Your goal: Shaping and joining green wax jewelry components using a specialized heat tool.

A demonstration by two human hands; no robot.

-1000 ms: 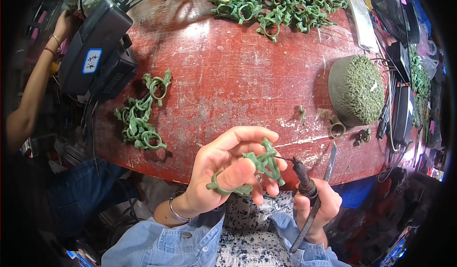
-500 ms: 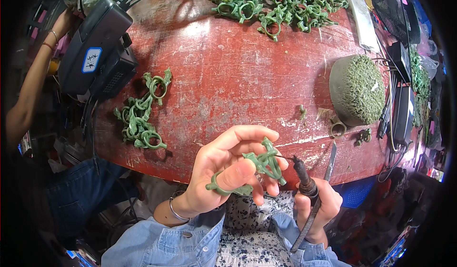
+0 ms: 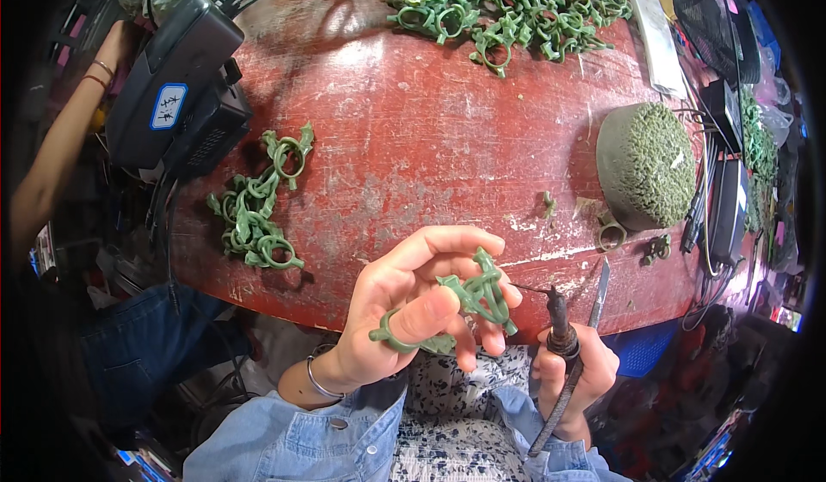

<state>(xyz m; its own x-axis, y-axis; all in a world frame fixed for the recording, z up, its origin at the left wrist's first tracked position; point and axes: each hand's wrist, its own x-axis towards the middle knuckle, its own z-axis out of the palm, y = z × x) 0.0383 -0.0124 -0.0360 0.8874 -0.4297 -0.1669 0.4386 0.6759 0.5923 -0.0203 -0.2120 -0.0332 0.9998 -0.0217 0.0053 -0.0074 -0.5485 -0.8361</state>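
My left hand (image 3: 379,297) is closed on a green wax ring (image 3: 486,297), pinched between thumb and fingers with its leafy top upward. A second green wax ring (image 3: 391,334) sits around the thumb of that hand. In my right hand (image 3: 592,370) is a dark soldering-iron-like pen (image 3: 559,320) with a thin bent wire tip. The same hand also grips a slim metal blade tool (image 3: 559,409), its pointed end up past the knuckles. The wire tip is just right of the held ring, close to my left fingertips; whether it touches cannot be told.
A small cluster of green wax rings (image 3: 258,215) lies at left, a large heap (image 3: 516,5) at the back. On the right stands a round block of green granules (image 3: 654,168), with a loose ring (image 3: 612,236) beside it. Black device (image 3: 172,86) and another person's arm (image 3: 73,138) are at left.
My right hand's pen has tilted and its wire tip has drawn slightly right and down, away from the ring. My left hand and the rings are almost unmoved.
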